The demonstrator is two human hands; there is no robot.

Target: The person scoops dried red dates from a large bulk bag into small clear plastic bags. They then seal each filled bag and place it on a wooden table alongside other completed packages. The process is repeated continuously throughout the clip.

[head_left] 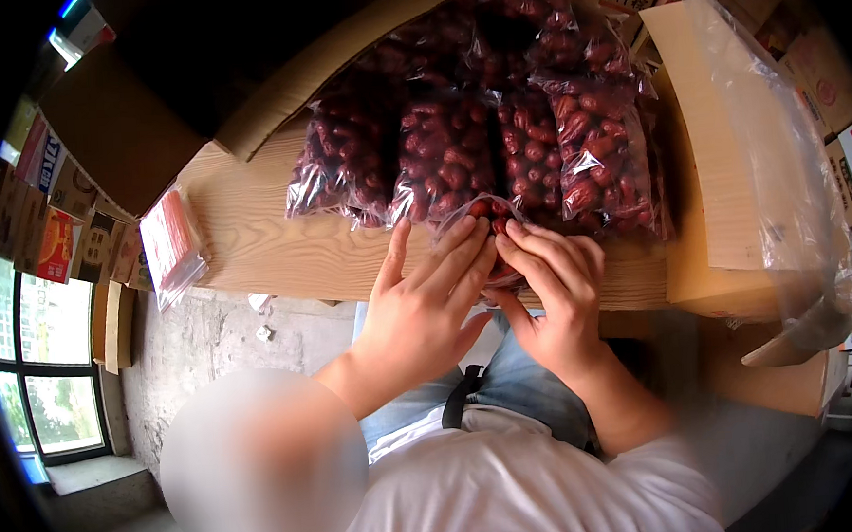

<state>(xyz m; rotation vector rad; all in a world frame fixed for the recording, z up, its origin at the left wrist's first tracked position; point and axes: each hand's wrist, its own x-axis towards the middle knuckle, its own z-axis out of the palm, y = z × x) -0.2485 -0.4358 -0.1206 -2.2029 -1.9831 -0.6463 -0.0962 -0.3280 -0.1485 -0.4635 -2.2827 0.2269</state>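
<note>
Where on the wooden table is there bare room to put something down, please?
On the wooden table, the widest bare patch lies between the flat plastic bags and the jujube bags. A narrower strip lies between the right hand and the right carton. The centre is crowded: there the left hand and right hand touch another jujube bag.

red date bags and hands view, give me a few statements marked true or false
1. The left hand and right hand touch the same small bag. True.
2. The flat plastic bags lie right of the filled bags. False: they lie left.
3. Clear plastic hangs over the right-hand cardboard box. True.
4. The tabletop is plain white. False: it is wood-grained.
</note>
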